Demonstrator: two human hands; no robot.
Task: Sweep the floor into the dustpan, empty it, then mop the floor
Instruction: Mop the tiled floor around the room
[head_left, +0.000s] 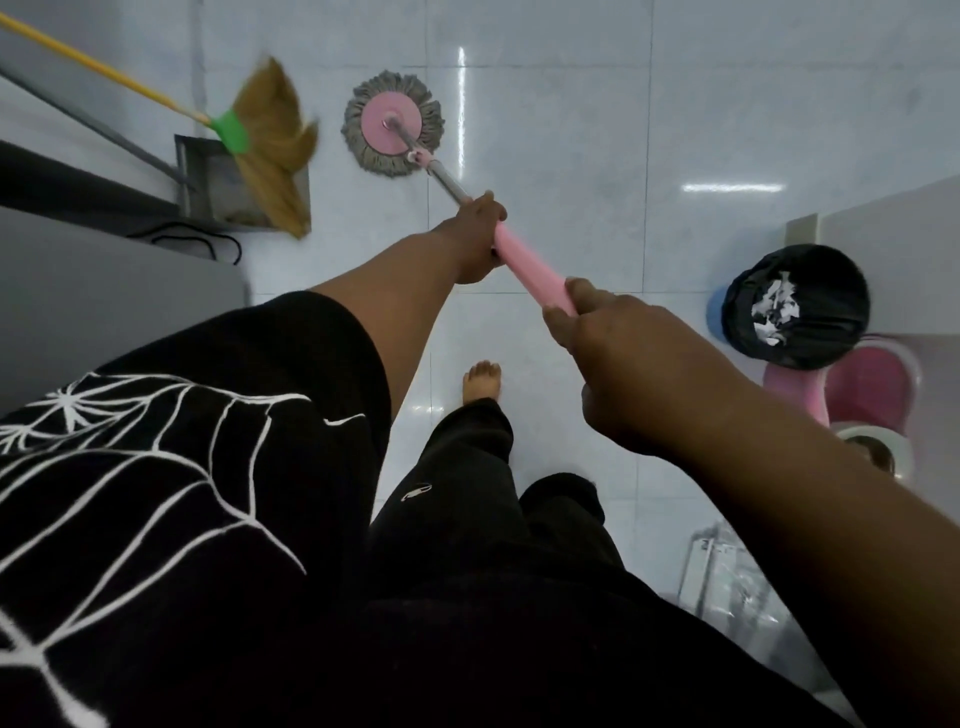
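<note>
A round mop head (393, 123) with grey strands and a pink disc lies flat on the white tiled floor (571, 130) ahead of me. Its metal pole runs back into a pink grip (527, 270). My left hand (480, 234) grips the front end of the pink grip. My right hand (613, 353) holds its rear end. A straw broom (272, 150) with a yellow handle and green collar leans at the upper left, its bristles resting in a grey metal dustpan (228, 192).
A bin with a black liner (795, 306) holding white paper scraps stands at the right. A pink and white mop bucket (862, 389) sits behind it. Grey furniture (104, 291) and a black cable (197, 239) fill the left. My bare foot (482, 382) is on the tiles.
</note>
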